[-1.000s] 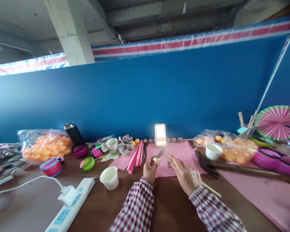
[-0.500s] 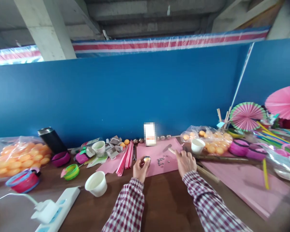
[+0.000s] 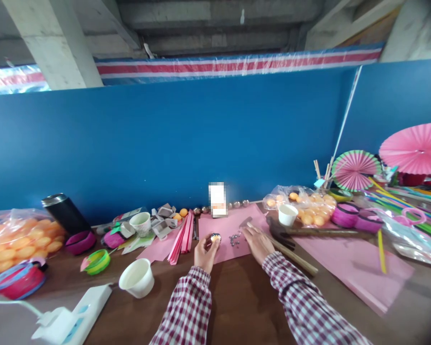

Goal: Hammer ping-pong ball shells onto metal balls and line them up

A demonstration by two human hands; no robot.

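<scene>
Head view, left bag [image 3: 12, 215]: clear plastic, filled with orange balls.
Right bag [image 3: 297, 190]: clear plastic, more orange balls inside.
Left cup [image 3: 138, 289]: white, upright, pale inside; contents cannot be made out.
Right cup [image 3: 286, 221]: white, upright, in front of the right bag; contents cannot be told.
Patterned cup [image 3: 141, 230]: upright, among grey scraps [image 3: 162, 228] and papers.
Table [image 3: 240, 306]: brown, much of it covered with goods.
Pink sheet [image 3: 206, 223]: flat in front of the person; loose shiny bits [image 3: 234, 240] lie on it in a scatter.
Silver balls [image 3: 237, 204]: in a row along the sheet's far edge.
Pink strips [image 3: 187, 235]: bundled at the sheet's left side.
Hammer [image 3: 326, 233]: lying right of the sheet, head towards it.
Power strip [image 3: 89, 306]: near left, white plug [image 3: 53, 326] inserted.
Room: blue partition [image 3: 215, 129] behind the table, striped sheeting [image 3: 237, 66] above it, concrete pillar [image 3: 53, 43] at upper left.
Ball [image 3: 214, 239]: above the pink sheet's near left part, orange, partly covered with shiny pieces.
Left hand [image 3: 204, 254]: raised at the sheet's near edge, thumb and fingers clamped on the ball.
Right hand [image 3: 260, 245]: palm down, fingers extended towards a flat blade [image 3: 244, 221]; whether they grip its handle cannot be told.
Pale stick [image 3: 298, 260]: runs out beyond the right wrist.
Sleeves [image 3: 187, 306]: checked, both forearms reaching forward.
</scene>
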